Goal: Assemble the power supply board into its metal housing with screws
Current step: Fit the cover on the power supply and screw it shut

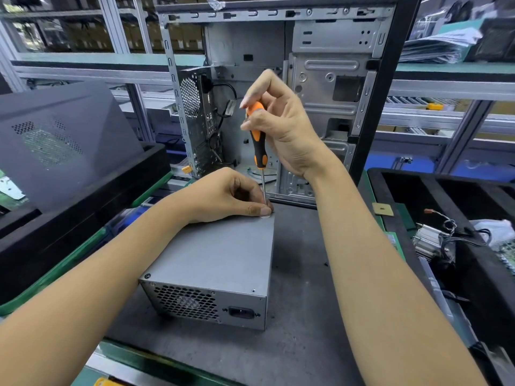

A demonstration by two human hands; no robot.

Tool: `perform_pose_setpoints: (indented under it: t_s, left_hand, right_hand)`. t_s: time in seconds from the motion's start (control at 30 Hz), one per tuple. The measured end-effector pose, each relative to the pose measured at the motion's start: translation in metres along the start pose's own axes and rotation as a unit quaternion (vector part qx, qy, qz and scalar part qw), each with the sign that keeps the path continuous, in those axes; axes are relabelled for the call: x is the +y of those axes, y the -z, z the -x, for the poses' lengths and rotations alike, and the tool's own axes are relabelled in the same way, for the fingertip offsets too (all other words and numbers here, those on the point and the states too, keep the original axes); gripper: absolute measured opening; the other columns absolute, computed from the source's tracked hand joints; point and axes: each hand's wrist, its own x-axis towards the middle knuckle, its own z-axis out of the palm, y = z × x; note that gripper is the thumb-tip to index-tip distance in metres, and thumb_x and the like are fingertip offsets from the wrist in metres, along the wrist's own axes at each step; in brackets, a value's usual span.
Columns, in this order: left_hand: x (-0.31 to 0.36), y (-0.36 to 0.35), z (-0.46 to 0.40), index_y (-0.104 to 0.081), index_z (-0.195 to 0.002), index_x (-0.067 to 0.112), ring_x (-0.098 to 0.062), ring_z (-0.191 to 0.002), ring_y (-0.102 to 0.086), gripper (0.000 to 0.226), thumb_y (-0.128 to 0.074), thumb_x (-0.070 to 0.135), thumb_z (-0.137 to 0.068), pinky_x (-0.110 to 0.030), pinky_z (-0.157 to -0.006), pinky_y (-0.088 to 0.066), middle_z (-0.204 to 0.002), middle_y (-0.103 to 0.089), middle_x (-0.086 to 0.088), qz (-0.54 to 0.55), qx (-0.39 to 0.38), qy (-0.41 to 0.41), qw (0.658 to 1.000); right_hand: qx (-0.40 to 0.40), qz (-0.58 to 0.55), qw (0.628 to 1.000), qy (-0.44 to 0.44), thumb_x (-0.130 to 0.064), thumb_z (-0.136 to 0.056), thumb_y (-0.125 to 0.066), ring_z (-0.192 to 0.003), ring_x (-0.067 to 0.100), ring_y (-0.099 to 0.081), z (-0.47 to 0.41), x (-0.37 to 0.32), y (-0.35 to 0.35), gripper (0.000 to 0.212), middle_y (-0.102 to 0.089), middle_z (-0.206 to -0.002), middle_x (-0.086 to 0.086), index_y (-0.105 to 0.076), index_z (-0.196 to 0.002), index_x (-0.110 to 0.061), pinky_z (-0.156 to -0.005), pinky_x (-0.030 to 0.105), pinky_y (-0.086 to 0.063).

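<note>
A closed grey metal power supply housing [220, 254] lies on the dark bench mat, its fan grille and power socket facing me. My right hand [281, 121] grips the orange-and-black handle of a screwdriver [257, 143] held upright, with its thin shaft reaching down to the housing's far right top corner. My left hand [225, 196] rests on that corner. Its thumb and fingertips pinch around the shaft tip; any screw there is hidden under them. A dark screw sits in the near left top corner [148, 275].
An open computer case [328, 87] stands upright just behind the housing. A dark grey cover panel [55, 140] leans in a black tray at left. A black tray [418, 246] at right holds wired parts. Shelving runs across the background.
</note>
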Motion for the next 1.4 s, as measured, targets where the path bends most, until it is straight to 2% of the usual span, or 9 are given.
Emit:
perform_pose_setpoints:
  t_s: [0.17,0.33,0.47,0.67,0.83,0.97,1.17,1.3,1.4]
  left_hand:
    - [-0.001,0.000,-0.003,-0.079,-0.089,0.018,-0.010,-0.078,-0.067,0.025,-0.080,0.043,-0.086,-0.030,-0.077,-0.056,-0.088,-0.078,-0.003,-0.003,0.002,0.017,1.000]
    - [-0.001,0.000,-0.002,-0.080,-0.087,0.025,-0.003,-0.078,-0.070,0.016,-0.080,0.040,-0.088,-0.016,-0.076,-0.054,-0.087,-0.078,0.009,-0.026,0.007,0.010,1.000]
    - [0.000,0.000,-0.002,-0.081,-0.089,0.026,-0.009,-0.084,-0.073,0.013,-0.081,0.039,-0.088,-0.019,-0.079,-0.057,-0.090,-0.079,0.008,-0.025,0.012,0.000,1.000]
    - [-0.002,0.000,-0.002,-0.080,-0.089,0.027,-0.021,-0.084,-0.073,0.019,-0.080,0.046,-0.087,-0.035,-0.080,-0.057,-0.088,-0.078,0.002,-0.017,0.004,0.006,1.000]
    - [-0.005,-0.001,-0.003,-0.079,-0.092,0.028,-0.031,-0.095,-0.072,0.023,-0.079,0.050,-0.086,-0.049,-0.090,-0.058,-0.096,-0.079,-0.002,-0.012,-0.002,-0.003,1.000]
    - [-0.002,-0.004,-0.004,-0.077,-0.096,0.031,-0.021,-0.090,-0.074,0.011,-0.081,0.036,-0.087,-0.033,-0.084,-0.060,-0.101,-0.079,-0.008,0.064,0.024,-0.033,0.997]
    - [0.013,-0.005,-0.015,-0.068,-0.102,0.003,-0.026,-0.080,-0.074,0.035,-0.081,0.027,-0.081,-0.040,-0.076,-0.065,-0.081,-0.076,-0.012,0.179,0.189,-0.074,0.963]
    - [0.012,-0.007,-0.013,-0.072,-0.108,0.007,-0.020,-0.083,-0.073,0.028,-0.073,0.025,-0.087,-0.036,-0.075,-0.064,-0.085,-0.076,-0.005,0.202,0.164,-0.072,0.963]
    - [0.013,-0.005,-0.008,-0.061,-0.123,-0.012,-0.018,-0.091,-0.072,0.046,-0.063,0.025,-0.094,-0.035,-0.088,-0.061,-0.093,-0.076,-0.008,0.182,0.131,-0.072,0.972]
  right_hand:
    - [-0.026,-0.159,0.986,-0.039,-0.002,-0.088,-0.036,-0.090,0.026,-0.065,0.007,0.008,0.011,0.024,-0.069,-0.096,0.013,-0.058,-0.097,-0.005,-0.086,0.035,-0.049]
    - [0.056,-0.135,0.989,-0.015,0.001,-0.072,-0.065,-0.076,0.012,-0.065,0.006,0.008,0.012,0.019,-0.071,-0.083,-0.005,-0.059,-0.086,-0.010,-0.074,0.023,-0.052]
    - [0.059,-0.098,0.993,0.005,0.003,-0.066,-0.066,-0.071,0.008,-0.053,0.003,0.007,0.013,0.030,-0.060,-0.077,-0.011,-0.046,-0.083,-0.012,-0.074,0.026,-0.044]
    - [-0.011,-0.175,0.984,-0.040,-0.003,-0.086,-0.046,-0.094,0.029,-0.071,0.008,0.013,0.016,0.032,-0.075,-0.098,0.015,-0.073,-0.100,-0.013,-0.086,0.033,-0.054]
    - [0.068,-0.068,0.995,-0.004,-0.001,-0.065,-0.070,-0.073,0.006,-0.055,0.003,0.010,0.008,0.032,-0.065,-0.082,-0.014,-0.053,-0.087,-0.016,-0.072,0.030,-0.044]
    - [0.060,-0.058,0.997,-0.001,0.003,-0.061,-0.069,-0.079,0.009,-0.050,0.003,0.008,0.010,0.039,-0.055,-0.090,-0.003,-0.045,-0.085,-0.018,-0.080,0.040,-0.042]
    - [0.028,-0.050,0.998,0.018,0.017,-0.066,-0.058,-0.085,0.023,-0.057,0.004,0.000,0.010,0.040,-0.060,-0.087,0.008,-0.042,-0.084,-0.015,-0.075,0.033,-0.048]
    - [-0.030,-0.122,0.992,-0.005,0.009,-0.080,-0.040,-0.083,0.027,-0.059,0.004,-0.005,0.011,0.020,-0.061,-0.087,0.015,-0.041,-0.087,-0.010,-0.079,0.033,-0.050]
    - [-0.019,-0.143,0.989,-0.017,0.010,-0.083,-0.041,-0.078,0.023,-0.062,0.006,-0.005,0.009,0.020,-0.060,-0.085,0.015,-0.042,-0.088,-0.009,-0.075,0.030,-0.053]
